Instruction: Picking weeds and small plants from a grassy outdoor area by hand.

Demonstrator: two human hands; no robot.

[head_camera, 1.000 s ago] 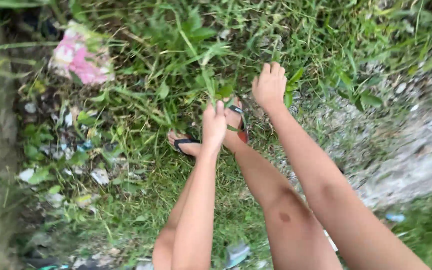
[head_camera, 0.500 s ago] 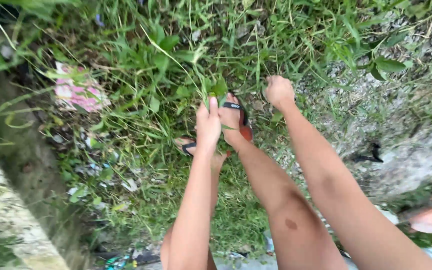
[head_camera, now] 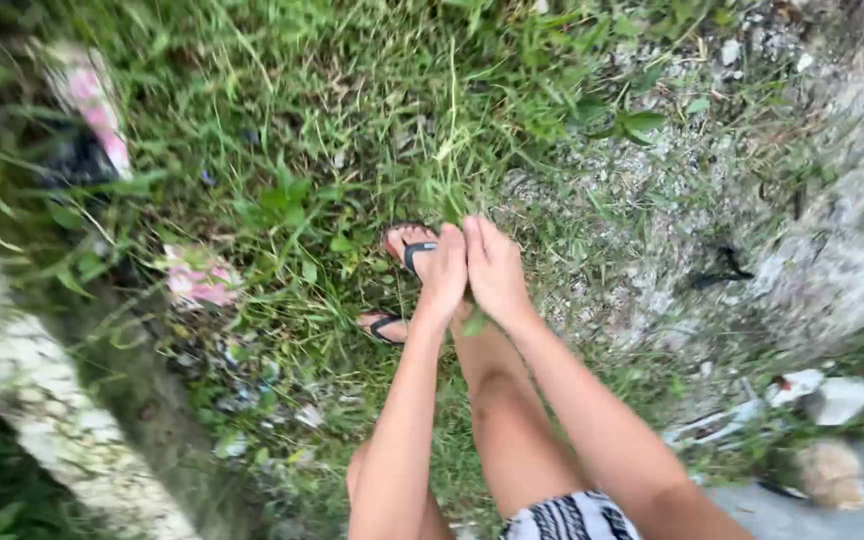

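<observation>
Reaching down side by side, the left hand (head_camera: 444,270) and the right hand (head_camera: 495,270) meet at the base of a tuft of tall grass (head_camera: 449,165), which rises just beyond the person's sandalled foot (head_camera: 407,243). Both sets of fingers are drawn in narrow around the lower stems, the hands touching, apparently so that the blades are gathered into one bunch; how firmly the stems are pinched I cannot tell, since the backs of the hands hide the fingertips. The tuft itself stands upright, rooted where the weeds give way to pale gravel (head_camera: 652,230) on its right. A second foot in a dark sandal (head_camera: 384,325) sits nearer the person than the tuft, planted apart, likely for balance while bending. Litter lies well left of the tuft: a crumpled pink-and-white wrapper (head_camera: 199,280) flat in the weeds, and a longer pink-and-white strip of packaging (head_camera: 92,100) farther left beside something black. Right of the tuft and nearer the person, whitish scraps (head_camera: 812,390) rest at the edge of a grey paved patch.
</observation>
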